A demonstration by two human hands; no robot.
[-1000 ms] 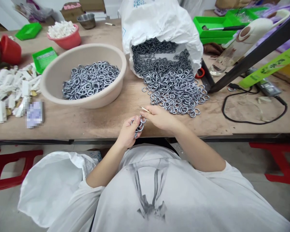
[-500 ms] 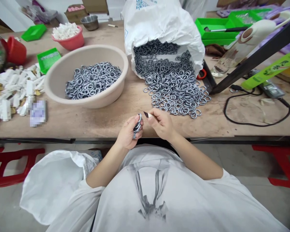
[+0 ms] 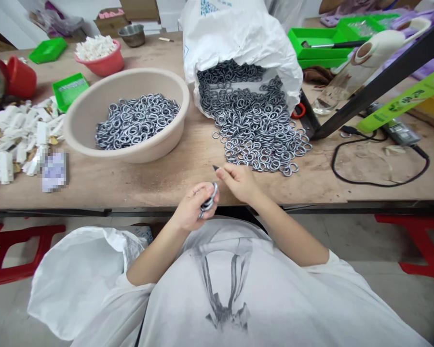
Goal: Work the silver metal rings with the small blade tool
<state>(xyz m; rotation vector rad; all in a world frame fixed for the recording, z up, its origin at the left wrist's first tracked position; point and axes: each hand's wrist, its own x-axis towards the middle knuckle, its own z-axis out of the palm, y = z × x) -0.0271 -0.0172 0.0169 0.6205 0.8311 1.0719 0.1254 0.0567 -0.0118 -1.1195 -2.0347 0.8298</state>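
Several grey rings (image 3: 207, 203) are gripped in the closed fingers of my left hand (image 3: 192, 208), near the table's front edge. Just right of it, my right hand (image 3: 239, 182) pinches a small blade (image 3: 216, 167), whose dark pointed tip sticks out to the left; the rest is hidden by the fingers. The two hands are close but apart. Beyond my right hand, a heap of grey rings (image 3: 264, 144) spills from a white sack (image 3: 238, 38) lying on its side. A beige basin (image 3: 130, 155) at the left holds many more rings.
White plastic pieces (image 3: 21, 135) are piled at the far left, beside a green tray (image 3: 70, 91) and a red bowl (image 3: 101, 65). A black metal bar (image 3: 376, 82), a clear bottle (image 3: 342, 91) and a looped black cable (image 3: 334, 164) occupy the right. An open white sack (image 3: 75, 270) stands below the table.
My left hand has moved down and slightly right with the rings, away from the blade's tip. My right hand has shifted slightly left, still pinching the blade.
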